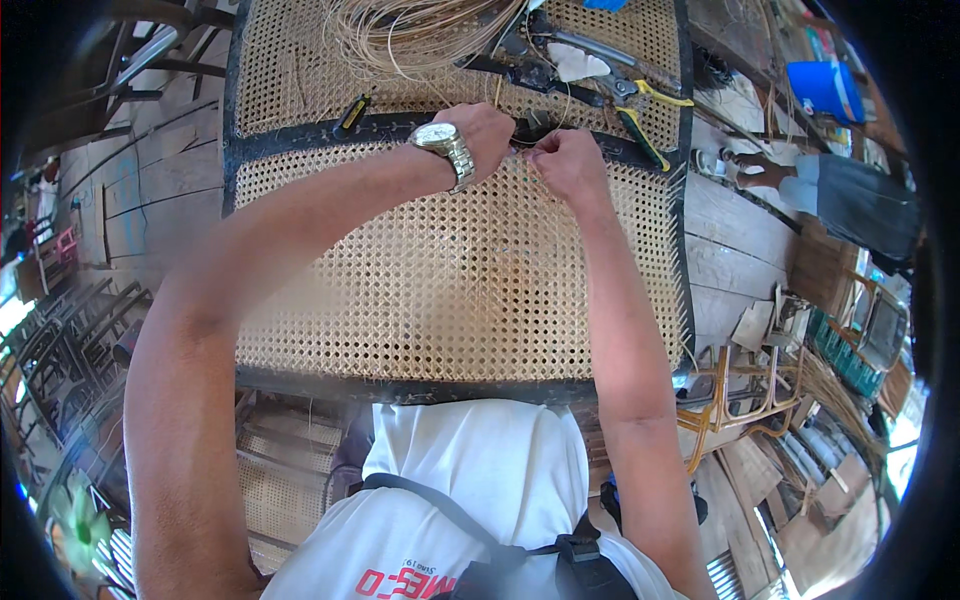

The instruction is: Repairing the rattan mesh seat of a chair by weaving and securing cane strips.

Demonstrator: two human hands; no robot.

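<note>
A woven cane panel (430,300) in a dark frame lies before me, and a dark crossbar (300,140) runs across it. My left hand (487,138), with a metal watch (437,138) at the wrist, rests over this crossbar with fingers curled. Close beside it, my right hand (570,165) has its fingertips pinched together. Something thin seems to run between the two hands, too small to name. Right of them lie yellow-handled pliers (640,138). A small black-and-yellow cutter (352,115) sits on the crossbar to the left.
A loose coil of cane strands (420,40) lies on the panel's far part, beside several tools and a white scrap (580,62). A person (850,200) stands at the right, near a blue bucket (825,90). Wooden chair frames (80,350) crowd the left.
</note>
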